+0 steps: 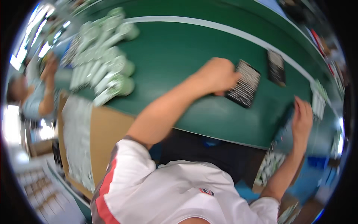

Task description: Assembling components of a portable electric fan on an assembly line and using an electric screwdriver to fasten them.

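My left hand (220, 76) is closed at the left edge of a black tray (244, 84) filled with rows of thin silvery pieces. Whatever its fingers pinch, if anything, is hidden. Off to the right, my right hand (302, 116) is blurred, its fingers stretched out. Beside it lies a dark, long object (284, 125), too smeared to name. Farther back sits a second, narrower black tray (276, 67), partly filled with similar pieces.
Pale green handheld devices with round heads (108, 63) are piled at the table's left. An open cardboard box (108, 138) with whitish contents stands below them. Another box (270, 168) is under the right forearm. A co-worker (37, 89) is at far left.
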Motion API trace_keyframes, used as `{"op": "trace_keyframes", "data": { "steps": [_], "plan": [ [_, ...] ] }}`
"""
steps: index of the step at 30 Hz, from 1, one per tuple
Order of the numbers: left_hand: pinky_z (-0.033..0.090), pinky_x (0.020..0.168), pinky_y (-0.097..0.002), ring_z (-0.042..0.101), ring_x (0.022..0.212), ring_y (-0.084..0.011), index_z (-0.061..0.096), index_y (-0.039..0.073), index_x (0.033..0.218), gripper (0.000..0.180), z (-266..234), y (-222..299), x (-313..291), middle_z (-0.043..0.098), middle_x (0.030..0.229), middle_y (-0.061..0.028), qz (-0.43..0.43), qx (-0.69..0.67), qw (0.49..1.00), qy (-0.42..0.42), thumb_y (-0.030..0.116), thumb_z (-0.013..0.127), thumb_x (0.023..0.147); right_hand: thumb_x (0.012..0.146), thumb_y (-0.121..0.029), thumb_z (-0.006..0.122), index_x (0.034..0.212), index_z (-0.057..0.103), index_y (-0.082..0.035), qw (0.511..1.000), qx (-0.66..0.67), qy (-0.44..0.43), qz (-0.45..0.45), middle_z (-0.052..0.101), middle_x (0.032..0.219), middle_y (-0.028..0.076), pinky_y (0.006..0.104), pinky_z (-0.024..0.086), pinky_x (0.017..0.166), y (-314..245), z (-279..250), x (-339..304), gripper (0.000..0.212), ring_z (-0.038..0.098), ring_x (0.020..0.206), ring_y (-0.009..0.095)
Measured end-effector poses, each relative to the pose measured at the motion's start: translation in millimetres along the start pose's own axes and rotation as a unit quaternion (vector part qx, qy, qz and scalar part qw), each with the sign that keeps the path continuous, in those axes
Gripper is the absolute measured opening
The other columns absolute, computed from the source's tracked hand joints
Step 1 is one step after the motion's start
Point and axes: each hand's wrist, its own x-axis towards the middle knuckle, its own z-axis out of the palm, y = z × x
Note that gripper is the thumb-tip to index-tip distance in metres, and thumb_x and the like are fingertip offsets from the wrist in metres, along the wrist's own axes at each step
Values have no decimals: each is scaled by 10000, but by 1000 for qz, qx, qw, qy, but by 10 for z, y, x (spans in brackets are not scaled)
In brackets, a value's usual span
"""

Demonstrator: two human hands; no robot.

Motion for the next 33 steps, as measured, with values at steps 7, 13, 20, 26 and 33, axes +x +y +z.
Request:
{"op": "trace_keyframes", "data": {
  "steps": [7, 13, 20, 26, 33],
  "plan": [
    [557, 757, -471, 694, 822, -408, 722, -8, 885, 149, -517, 118, -1132, 709, 828, -207, 106, 185, 938, 273, 120, 675, 825, 883, 123, 450, 1460, 538, -42, 983, -77, -134, -94, 536, 1503, 161, 458, 373, 1178, 141, -40, -493, 607, 469, 1432, 350],
    [557, 860, -406, 674, 995, -317, 723, 37, 1086, 367, -995, -752, -2450, 705, 1088, -112, -115, 353, 849, 376, -36, 744, 726, 819, 146, 456, 1468, 522, -47, 972, -89, -160, -149, 519, 1525, 138, 496, 357, 1203, 242, 97, -504, 680, 439, 1461, 335],
    [524, 979, -415, 604, 1133, -323, 714, 48, 1145, 503, -1102, -1312, -2678, 685, 1161, -114, -126, 391, 857, 310, -46, 784, 655, 829, 115, 497, 1386, 574, -9, 968, -67, -163, -180, 581, 1428, 168, 519, 382, 1192, 303, 98, -456, 576, 506, 1392, 354],
    [519, 970, -423, 612, 1071, -344, 712, 9, 1107, 494, -1136, -1514, -2657, 671, 1058, -140, -118, 374, 872, 293, -28, 796, 621, 790, 109, 532, 1245, 603, 22, 963, -37, -169, -207, 615, 1329, 177, 534, 406, 1172, 342, 45, -410, 468, 535, 1344, 381],
    [550, 852, -408, 655, 938, -340, 728, -9, 955, 402, -1138, -1423, -2599, 672, 919, -154, -134, 324, 900, 258, 111, 797, 578, 710, 105, 621, 1283, 578, 9, 979, -7, -100, -178, 615, 1304, 201, 537, 393, 1177, 757, 174, -725, 583, 538, 1329, 420]
  ]
}}
